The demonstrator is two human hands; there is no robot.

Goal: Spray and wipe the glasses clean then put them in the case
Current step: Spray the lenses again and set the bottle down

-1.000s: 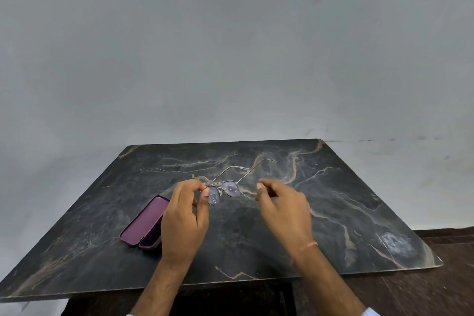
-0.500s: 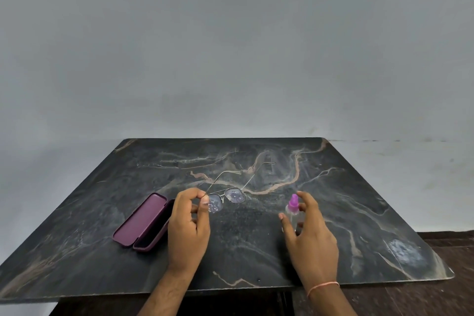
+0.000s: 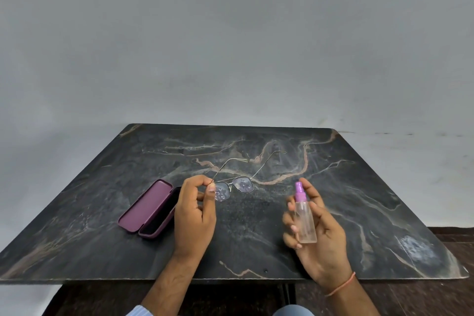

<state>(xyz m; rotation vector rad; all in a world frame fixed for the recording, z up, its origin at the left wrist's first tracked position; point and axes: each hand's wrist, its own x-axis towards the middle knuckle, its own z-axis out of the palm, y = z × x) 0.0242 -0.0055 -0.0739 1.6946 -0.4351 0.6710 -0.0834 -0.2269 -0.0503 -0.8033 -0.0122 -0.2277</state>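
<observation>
The spraying step is in hand. The left hand (image 3: 193, 215) pinches the thin wire-framed glasses (image 3: 234, 186) at the frame's corner; droplets already sit on both lenses. The right hand (image 3: 316, 236) wraps the small clear spray bottle with a purple nozzle (image 3: 304, 215), 1 finger behind its top. The open maroon hard case (image 3: 150, 210) lies just left of the left hand. Next, I judge, comes putting the bottle down and finding a cloth; none is visible.
</observation>
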